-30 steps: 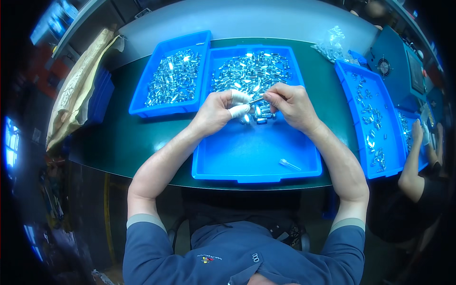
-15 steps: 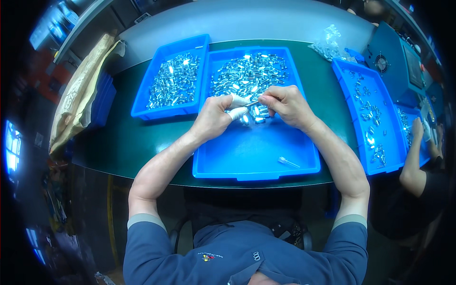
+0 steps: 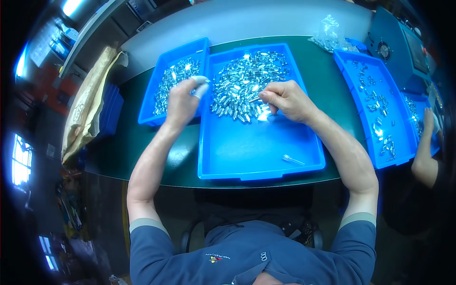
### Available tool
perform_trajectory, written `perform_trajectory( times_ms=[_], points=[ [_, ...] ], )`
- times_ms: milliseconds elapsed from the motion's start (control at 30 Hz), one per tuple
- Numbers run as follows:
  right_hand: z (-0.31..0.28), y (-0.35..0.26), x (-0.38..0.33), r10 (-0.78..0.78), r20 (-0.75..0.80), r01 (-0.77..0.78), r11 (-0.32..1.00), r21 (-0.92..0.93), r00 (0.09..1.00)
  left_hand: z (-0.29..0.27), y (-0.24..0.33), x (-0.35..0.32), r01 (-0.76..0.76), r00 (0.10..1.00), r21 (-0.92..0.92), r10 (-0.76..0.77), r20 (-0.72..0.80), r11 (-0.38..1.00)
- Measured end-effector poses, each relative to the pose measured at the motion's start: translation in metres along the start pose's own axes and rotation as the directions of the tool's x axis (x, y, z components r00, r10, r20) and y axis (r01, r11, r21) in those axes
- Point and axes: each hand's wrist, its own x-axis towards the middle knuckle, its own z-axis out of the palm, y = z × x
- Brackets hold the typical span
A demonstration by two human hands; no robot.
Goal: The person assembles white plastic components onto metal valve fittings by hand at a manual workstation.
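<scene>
My left hand [image 3: 184, 100], with white finger covers on the thumb and forefinger, hangs over the inner edge of the left blue tray [image 3: 148, 110]. Its covered tips are close together; whatever they pinch is too small to make out. Over the middle blue tray [image 3: 259, 175], my right hand [image 3: 290, 101] is closed on a thin metal rod [image 3: 255, 99] that points left. Below it, a heap of small shiny metal cylinders [image 3: 232, 97] fills the tray's far part. Similar metal parts [image 3: 164, 88] lie heaped in the left tray.
A small clear plastic piece [image 3: 293, 160] lies in the middle tray's near right. Another blue tray [image 3: 399, 154] with scattered parts stands right, before a teal machine [image 3: 396, 52]. A clear bag [image 3: 329, 35] lies behind. Brown paper [image 3: 90, 104] stands left. A co-worker's hand [image 3: 430, 124] is far right.
My left hand has moved left, away from my right hand, to the left tray's edge. My right hand stays nearly in place with the rod. The view has shifted slightly.
</scene>
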Motion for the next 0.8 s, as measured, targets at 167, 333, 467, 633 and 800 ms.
perform_trajectory(
  times_ms=[167,333,467,633,800],
  points=[
    [0.001,0.0,0.001,-0.017,-0.027,0.017,1.0,0.008,0.999,-0.027,-0.027,0.012,-0.028,0.998,0.315,0.042,-0.037,0.949],
    [-0.001,0.0,0.001,0.006,-0.037,-0.006,1.0,0.0,0.999,0.019,0.014,-0.007,-0.233,0.942,0.154,0.184,0.281,0.96],
    [0.002,0.0,0.003,-0.005,-0.051,0.003,0.999,-0.044,0.999,0.033,0.023,-0.009,-0.229,0.925,0.273,0.121,0.36,0.934],
    [0.003,0.0,0.003,-0.038,-0.038,0.032,0.99,-0.139,0.999,0.034,0.023,-0.007,-0.197,0.926,0.306,0.074,0.371,0.931],
    [0.003,0.002,0.001,-0.109,-0.013,0.103,0.968,-0.228,0.994,0.035,0.043,-0.003,0.226,0.905,-0.106,-0.168,0.391,0.968]
  ],
)
